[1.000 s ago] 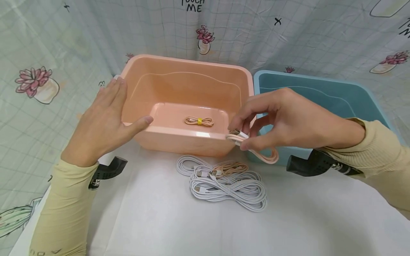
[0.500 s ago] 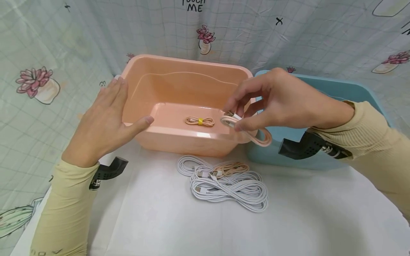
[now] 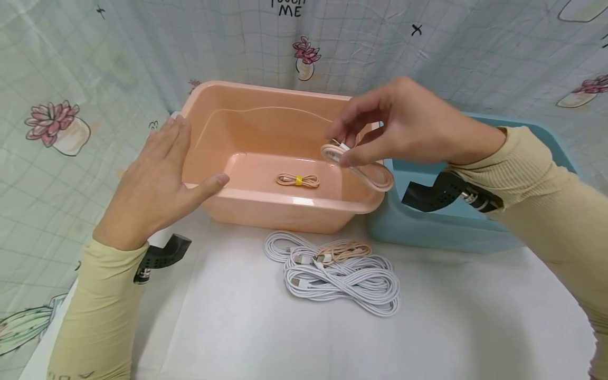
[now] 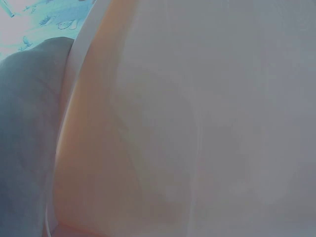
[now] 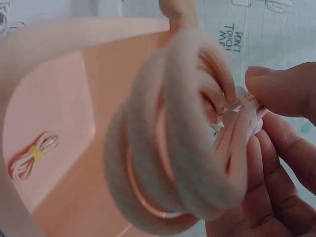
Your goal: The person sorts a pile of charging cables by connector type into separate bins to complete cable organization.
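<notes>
Over the right end of the peach plastic bin (image 3: pixel 277 215), my right hand (image 3: pixel 404 124) pinches a coiled peach USB cable (image 5: pixel 190 128) between thumb and fingertips. Its metal plug and white collar poke out by the fingers, and a pale tie wraps the coil in the right wrist view. My left hand (image 3: pixel 152 182) lies flat over the bin's left rim, fingers straight and thumb stretched along the front edge. Inside on the bin's floor is another coiled peach cable (image 3: pixel 309 181), bound with a yellow tie.
A blue plastic bin (image 3: pixel 442 235) stands right beside the peach one, partly behind my right forearm. In front lies a pile of coiled white USB cables (image 3: pixel 342 282) with a peach cable (image 3: pixel 352 249) on top. A patterned curtain (image 3: pixel 228 47) hangs behind.
My right hand has risen and moved left with the coiled cable, from near the blue bin to over the peach bin's right end. The left hand has stayed in place.
</notes>
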The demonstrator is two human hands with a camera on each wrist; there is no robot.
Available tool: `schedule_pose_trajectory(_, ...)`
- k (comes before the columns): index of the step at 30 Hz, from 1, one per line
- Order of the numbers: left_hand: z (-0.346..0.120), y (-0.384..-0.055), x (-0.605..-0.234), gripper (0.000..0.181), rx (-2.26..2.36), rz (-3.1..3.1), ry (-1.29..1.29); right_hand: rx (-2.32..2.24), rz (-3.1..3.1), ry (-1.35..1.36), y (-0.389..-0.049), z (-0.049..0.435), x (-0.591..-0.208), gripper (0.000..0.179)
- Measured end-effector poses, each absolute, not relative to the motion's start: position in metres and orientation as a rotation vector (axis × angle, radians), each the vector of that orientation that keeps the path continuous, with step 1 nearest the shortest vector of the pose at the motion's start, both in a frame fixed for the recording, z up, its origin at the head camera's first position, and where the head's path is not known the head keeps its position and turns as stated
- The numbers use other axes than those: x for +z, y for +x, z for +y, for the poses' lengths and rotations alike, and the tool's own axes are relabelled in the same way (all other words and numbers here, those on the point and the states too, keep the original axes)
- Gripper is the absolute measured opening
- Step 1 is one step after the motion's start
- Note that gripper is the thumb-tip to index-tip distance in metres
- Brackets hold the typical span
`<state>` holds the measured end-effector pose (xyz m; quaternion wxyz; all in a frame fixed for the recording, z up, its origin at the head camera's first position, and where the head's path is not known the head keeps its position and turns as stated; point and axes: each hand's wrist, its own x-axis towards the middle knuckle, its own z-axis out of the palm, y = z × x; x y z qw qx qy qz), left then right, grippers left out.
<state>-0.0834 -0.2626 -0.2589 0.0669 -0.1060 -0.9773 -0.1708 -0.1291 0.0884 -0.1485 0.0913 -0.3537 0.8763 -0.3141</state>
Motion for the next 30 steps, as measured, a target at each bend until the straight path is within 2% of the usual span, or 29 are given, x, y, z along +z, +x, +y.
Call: schedule_pose_trajectory(30,-0.263,-0.084,-0.260,0.099,-0.507,-2.932,-0.323,-0.900,2.542,-0.929,-0.184,0.060,-0.178,0.025)
